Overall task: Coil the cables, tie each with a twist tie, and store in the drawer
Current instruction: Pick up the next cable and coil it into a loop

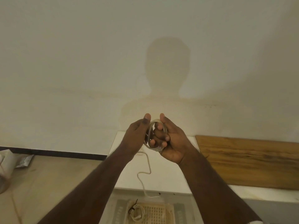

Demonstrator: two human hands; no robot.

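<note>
Both my hands are raised in front of the wall, holding a white cable wound into a small coil (151,126). My left hand (137,135) grips the coil's left side with the thumb up. My right hand (169,139) has its fingers through the loops. The cable's loose tail (146,173) hangs down over the white cabinet top (169,175). Below, an open drawer (171,210) holds another white cable coil (137,211) bound with a dark tie.
A wooden board (250,162) lies on the cabinet top at the right, against the wall. On the floor at the left lie white packets and bags (24,160). A dark skirting strip (53,153) runs along the wall's base.
</note>
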